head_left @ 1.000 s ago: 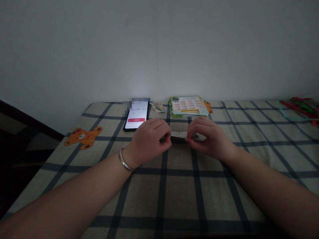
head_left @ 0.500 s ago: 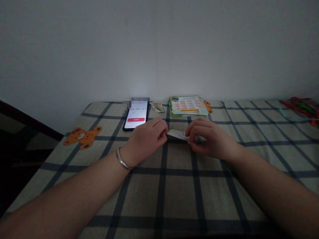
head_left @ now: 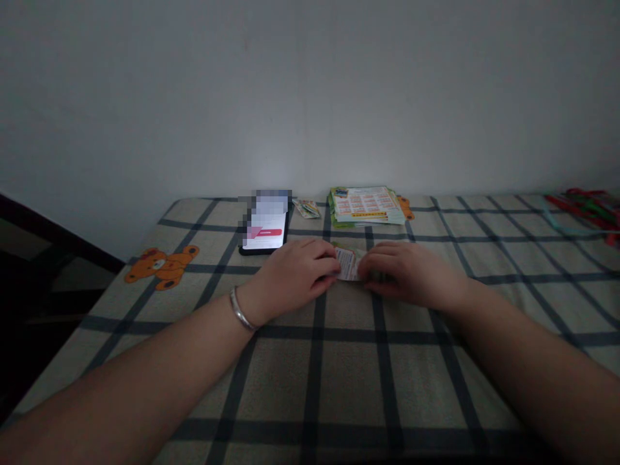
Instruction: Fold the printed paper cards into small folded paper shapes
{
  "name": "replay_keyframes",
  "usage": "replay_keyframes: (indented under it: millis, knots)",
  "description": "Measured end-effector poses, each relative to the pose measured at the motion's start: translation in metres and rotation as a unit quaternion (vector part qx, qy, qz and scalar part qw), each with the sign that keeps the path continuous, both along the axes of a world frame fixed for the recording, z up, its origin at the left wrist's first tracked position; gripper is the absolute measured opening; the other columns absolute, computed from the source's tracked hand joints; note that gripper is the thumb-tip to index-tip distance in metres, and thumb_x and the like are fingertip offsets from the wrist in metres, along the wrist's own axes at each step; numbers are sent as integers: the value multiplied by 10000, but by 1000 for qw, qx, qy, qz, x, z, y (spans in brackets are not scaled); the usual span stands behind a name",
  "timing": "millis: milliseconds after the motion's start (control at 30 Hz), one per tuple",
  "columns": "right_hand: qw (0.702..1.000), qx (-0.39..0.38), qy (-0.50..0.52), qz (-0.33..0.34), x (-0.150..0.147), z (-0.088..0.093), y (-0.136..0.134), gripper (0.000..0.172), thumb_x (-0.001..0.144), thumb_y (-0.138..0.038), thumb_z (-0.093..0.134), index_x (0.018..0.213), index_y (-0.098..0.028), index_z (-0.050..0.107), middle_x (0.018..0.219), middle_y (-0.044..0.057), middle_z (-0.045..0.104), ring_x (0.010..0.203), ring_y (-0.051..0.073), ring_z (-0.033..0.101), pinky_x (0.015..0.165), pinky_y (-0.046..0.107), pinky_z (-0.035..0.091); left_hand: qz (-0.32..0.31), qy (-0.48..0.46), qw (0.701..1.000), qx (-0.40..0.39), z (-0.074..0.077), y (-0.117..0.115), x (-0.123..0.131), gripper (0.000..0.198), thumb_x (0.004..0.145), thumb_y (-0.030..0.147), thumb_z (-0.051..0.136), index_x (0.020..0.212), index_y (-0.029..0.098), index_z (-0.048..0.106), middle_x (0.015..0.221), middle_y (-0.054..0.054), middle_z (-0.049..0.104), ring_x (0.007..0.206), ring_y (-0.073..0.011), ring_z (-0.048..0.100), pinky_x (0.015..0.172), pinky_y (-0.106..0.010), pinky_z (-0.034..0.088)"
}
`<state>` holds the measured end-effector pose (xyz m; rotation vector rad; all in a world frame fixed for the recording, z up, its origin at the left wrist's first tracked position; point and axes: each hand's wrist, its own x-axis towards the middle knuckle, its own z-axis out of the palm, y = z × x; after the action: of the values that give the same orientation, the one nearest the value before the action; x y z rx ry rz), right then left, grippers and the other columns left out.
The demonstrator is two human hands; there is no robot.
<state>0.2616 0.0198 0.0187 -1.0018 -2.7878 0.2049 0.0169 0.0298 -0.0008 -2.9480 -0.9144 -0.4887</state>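
A small printed paper slip (head_left: 347, 263) lies on the checked cloth (head_left: 339, 374) between my two hands. My left hand (head_left: 296, 273), with a silver bangle at the wrist, pinches the slip's left edge with curled fingers. My right hand (head_left: 409, 272) lies low over the slip's right end, fingers pressed down on it. Most of the slip is hidden under the fingers.
A lit phone (head_left: 265, 229) lies just behind my left hand. A stack of printed leaflets (head_left: 365, 205) and a small folded piece (head_left: 307, 208) sit near the wall. Red and green strips (head_left: 588, 205) lie at the far right. The bed edge drops off at the left.
Both hands have come down onto the cloth and closer together. The slip, stretched out between them before, is now shorter and pressed flat.
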Motion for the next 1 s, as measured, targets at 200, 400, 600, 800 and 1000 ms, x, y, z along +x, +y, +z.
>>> replay_keyframes:
  millis: [200, 400, 600, 800, 1000]
  knots:
    - [999, 20, -12, -45, 11, 2, 3, 357, 756, -128, 573, 1102, -200, 621, 1055, 61, 653, 973, 224, 610, 851, 346, 474, -4, -2, 1000, -5, 0, 2, -1, 161, 916, 239, 531, 991, 189, 665, 1020, -41, 643, 991, -201, 562, 877, -353, 462]
    - [1000, 2, -12, -21, 11, 1, 7, 257, 784, -104, 546, 990, -206, 661, 1002, 54, 660, 920, 206, 604, 814, 341, 469, -2, -7, 1000, 3, -2, 3, -2, 157, 912, 233, 535, 988, 178, 662, 1017, -48, 641, 994, -204, 563, 884, -352, 461]
    - [998, -46, 23, 35, 10, 4, 5, 146, 858, -177, 564, 936, -208, 683, 938, 36, 665, 884, 170, 593, 803, 314, 457, 42, 5, 999, 3, -3, 4, -2, 164, 896, 204, 550, 1021, 174, 653, 1011, -57, 628, 974, -206, 573, 857, -350, 475]
    - [995, -68, 50, 56, 8, 5, 1, 129, 875, -209, 583, 920, -221, 703, 926, 20, 679, 843, 146, 596, 762, 280, 453, 40, -1, 999, 6, 0, 3, -3, 180, 907, 236, 528, 999, 161, 663, 973, -61, 641, 963, -210, 580, 852, -355, 476]
    - [996, -85, 33, 22, 1, 11, -10, 148, 885, -247, 559, 925, -211, 696, 876, 27, 658, 738, 132, 583, 641, 254, 426, 4, -35, 998, -50, 5, 0, -1, 166, 897, 232, 524, 975, 161, 654, 949, -46, 661, 936, -196, 596, 853, -346, 472]
